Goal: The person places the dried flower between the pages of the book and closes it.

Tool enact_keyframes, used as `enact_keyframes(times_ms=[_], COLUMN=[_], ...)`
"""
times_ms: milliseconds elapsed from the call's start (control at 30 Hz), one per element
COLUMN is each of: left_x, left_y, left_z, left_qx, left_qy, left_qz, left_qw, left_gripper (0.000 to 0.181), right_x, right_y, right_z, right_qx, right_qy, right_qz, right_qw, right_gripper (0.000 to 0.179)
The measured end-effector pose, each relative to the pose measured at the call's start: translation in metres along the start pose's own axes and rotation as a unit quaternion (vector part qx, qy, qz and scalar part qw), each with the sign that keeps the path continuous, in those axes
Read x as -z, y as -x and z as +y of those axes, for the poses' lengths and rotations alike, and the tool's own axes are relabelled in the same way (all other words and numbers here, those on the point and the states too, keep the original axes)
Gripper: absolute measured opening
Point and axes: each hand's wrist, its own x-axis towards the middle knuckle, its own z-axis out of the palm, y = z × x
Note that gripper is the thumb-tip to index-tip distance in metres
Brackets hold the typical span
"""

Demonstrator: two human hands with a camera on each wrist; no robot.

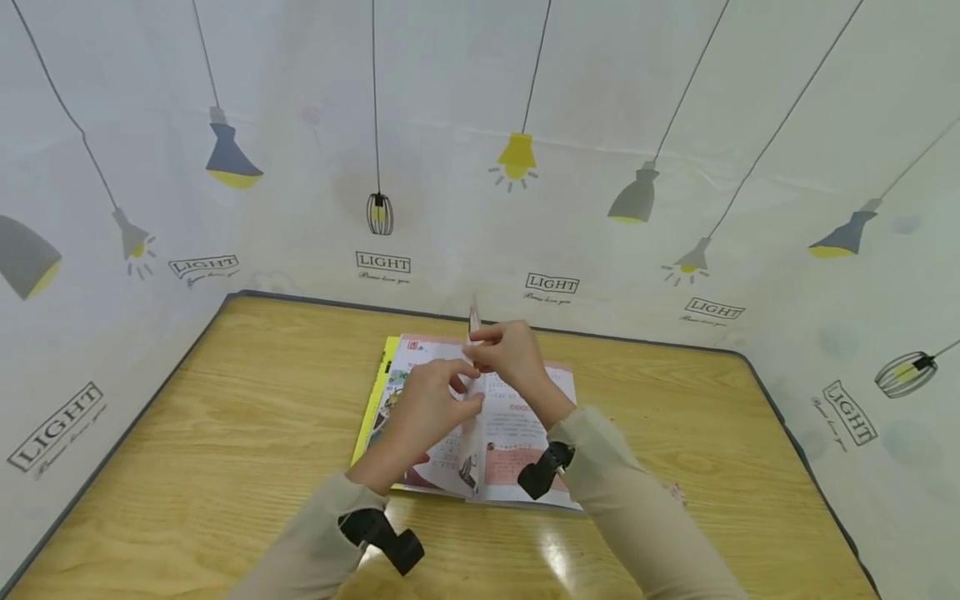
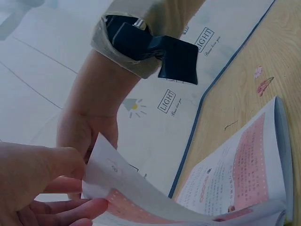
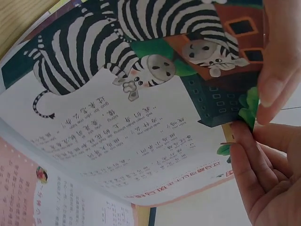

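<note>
An illustrated book (image 1: 528, 417) lies spread on the wooden table, with one page (image 1: 474, 321) raised upright near its middle. My right hand (image 1: 513, 354) pinches this raised page near its far end, thumb and fingers together. Just nearer to me, my left hand (image 1: 431, 400) is beside the page edge, its thumb and index finger apart. In the left wrist view, its fingertips (image 2: 99, 205) overlap the border of the curved white page (image 2: 127, 174). Zebras and printed text cover the lifted page (image 3: 113, 108) in the right wrist view, where fingers (image 3: 249, 165) meet its outer edge.
A yellow cover edge (image 1: 367, 417) shows at the book's left. The wooden table (image 1: 247, 433) runs back to a white lamp-print cloth wall (image 1: 450, 192) with a dark edge strip. Small pink bits (image 2: 265, 86) lie right of the book.
</note>
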Motion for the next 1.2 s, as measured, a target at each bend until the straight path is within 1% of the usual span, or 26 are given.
enact_keyframes(times_ms=[133,267,367,400,533,667,867,967,1100,1200], left_x=[0.007,0.012,0.013,0.014,0.020,0.027,0.033,0.033,0.032,0.030], left_y=[0.001,0.001,0.003,0.004,0.007,0.011,0.019,0.022,0.025,0.025], left_z=[-0.002,-0.006,-0.011,-0.013,-0.022,-0.035,-0.063,-0.074,-0.085,-0.091], left_qx=[0.017,0.013,0.015,0.018,0.048,0.082,0.112,0.125,0.132,0.137], left_qy=[-0.002,-0.015,-0.019,-0.018,-0.002,0.014,0.018,0.027,0.021,0.014], left_qz=[-0.007,-0.008,-0.008,-0.010,-0.021,-0.036,-0.050,-0.053,-0.057,-0.059], left_qw=[0.9998,0.9998,0.9997,0.9996,0.9986,0.9958,0.9922,0.9904,0.9894,0.9887], left_gripper=[0.023,0.023,0.023,0.023,0.022,0.023,0.023,0.020,0.018,0.018], right_x=[-0.006,-0.010,-0.010,-0.009,-0.003,0.010,0.039,0.057,0.081,0.097], right_y=[-0.001,-0.003,-0.004,-0.004,-0.004,-0.006,-0.005,-0.003,0.001,0.005], right_z=[0.000,0.001,0.003,0.004,0.010,0.022,0.047,0.061,0.079,0.092], right_qx=[-0.001,-0.002,-0.004,-0.004,-0.009,-0.025,-0.053,-0.071,-0.095,-0.103], right_qy=[-0.025,-0.050,-0.055,-0.053,-0.044,-0.045,-0.022,-0.020,-0.011,0.008], right_qz=[0.003,0.003,-0.003,-0.005,-0.009,0.004,0.034,0.042,0.048,0.055], right_qw=[0.9997,0.9988,0.9985,0.9986,0.9989,0.9986,0.9978,0.9964,0.9943,0.9931], right_gripper=[0.024,0.024,0.023,0.022,0.025,0.027,0.025,0.028,0.032,0.033])
